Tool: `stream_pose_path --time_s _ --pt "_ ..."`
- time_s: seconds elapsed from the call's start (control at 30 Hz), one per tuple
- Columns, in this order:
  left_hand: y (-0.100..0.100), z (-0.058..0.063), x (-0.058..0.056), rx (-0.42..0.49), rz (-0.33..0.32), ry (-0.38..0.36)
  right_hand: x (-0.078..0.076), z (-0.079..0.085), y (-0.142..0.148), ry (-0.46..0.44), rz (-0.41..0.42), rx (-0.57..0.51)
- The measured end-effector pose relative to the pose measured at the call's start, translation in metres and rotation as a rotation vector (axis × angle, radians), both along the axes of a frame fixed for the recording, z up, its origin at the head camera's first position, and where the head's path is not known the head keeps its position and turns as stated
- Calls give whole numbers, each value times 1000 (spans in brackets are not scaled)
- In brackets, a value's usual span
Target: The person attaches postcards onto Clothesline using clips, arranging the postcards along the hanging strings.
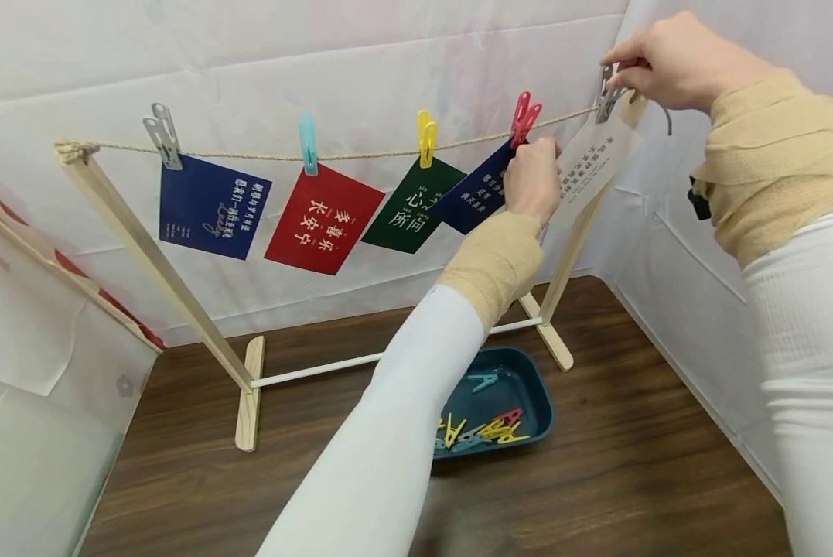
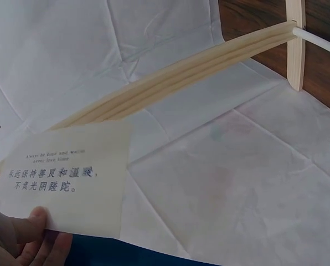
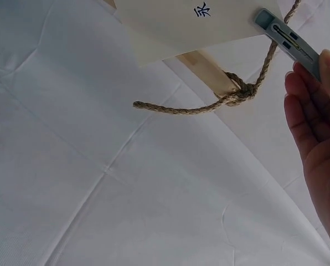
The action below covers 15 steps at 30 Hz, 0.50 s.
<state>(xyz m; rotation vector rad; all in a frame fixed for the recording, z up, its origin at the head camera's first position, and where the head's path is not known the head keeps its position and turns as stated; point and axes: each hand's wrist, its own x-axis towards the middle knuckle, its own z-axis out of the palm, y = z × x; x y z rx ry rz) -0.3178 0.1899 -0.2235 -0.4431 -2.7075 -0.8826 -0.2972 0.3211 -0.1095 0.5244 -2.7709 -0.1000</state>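
A white card (image 1: 593,166) printed with dark characters hangs tilted at the right end of a twine line (image 1: 367,155). My left hand (image 1: 533,178) pinches its edge, thumb on the printed face, as the left wrist view shows. Up at the line, my right hand (image 1: 691,62) pinches the handles of a grey clothespin (image 3: 289,41). That clothespin's tip is over the card's upper corner, right beside the twine. Just left of the card, a dark blue card (image 1: 473,193) hangs from a red clothespin (image 1: 524,117), partly behind my left hand.
Farther left hang green (image 1: 412,209), red (image 1: 326,220) and blue (image 1: 210,205) cards on yellow, light blue and grey clothespins. A wooden frame (image 1: 172,278) carries the twine. Under my left arm, a dark teal tray (image 1: 544,410) holds several loose clothespins. White cloth stands behind the table (image 1: 639,433).
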Motion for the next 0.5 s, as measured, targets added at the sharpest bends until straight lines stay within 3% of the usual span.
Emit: stream_pose_path --time_s 0.3,0.5 --pt "-6 -2 -1 -6 0 7 -2 -4 -2 23 25 0" --pt "-10 -6 0 5 -42 13 -3 -7 -2 11 18 -18"
